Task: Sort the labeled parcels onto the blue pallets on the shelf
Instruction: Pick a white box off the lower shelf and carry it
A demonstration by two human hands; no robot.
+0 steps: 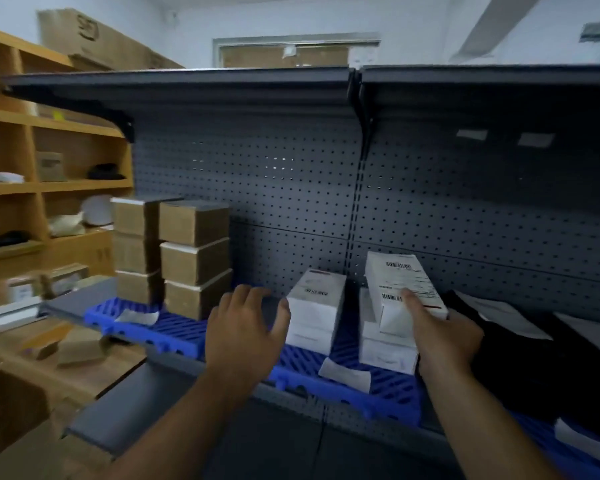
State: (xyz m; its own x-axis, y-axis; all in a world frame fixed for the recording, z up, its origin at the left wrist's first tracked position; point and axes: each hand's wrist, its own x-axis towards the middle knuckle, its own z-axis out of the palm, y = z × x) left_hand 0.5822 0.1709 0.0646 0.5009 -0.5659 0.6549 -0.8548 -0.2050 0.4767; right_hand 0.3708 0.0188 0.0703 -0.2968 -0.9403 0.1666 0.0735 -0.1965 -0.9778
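My right hand (440, 334) grips a white labeled parcel (400, 282), tilted up over a stack of white boxes (385, 355) on the middle blue pallet (388, 389). My left hand (243, 327) hovers open, fingers spread, just left of another white box stack (314, 310) on the same pallet. Two stacks of brown cardboard boxes (194, 258) stand on the left blue pallet (174, 329). Black parcels with white labels (520, 341) lie to the right of my right hand.
The grey metal shelf (160, 372) has a pegboard back and a top shelf overhead. Paper slips (345, 375) lie on the pallets. A wooden shelving unit (32, 188) and a wooden table with small boxes (73, 351) stand at the left.
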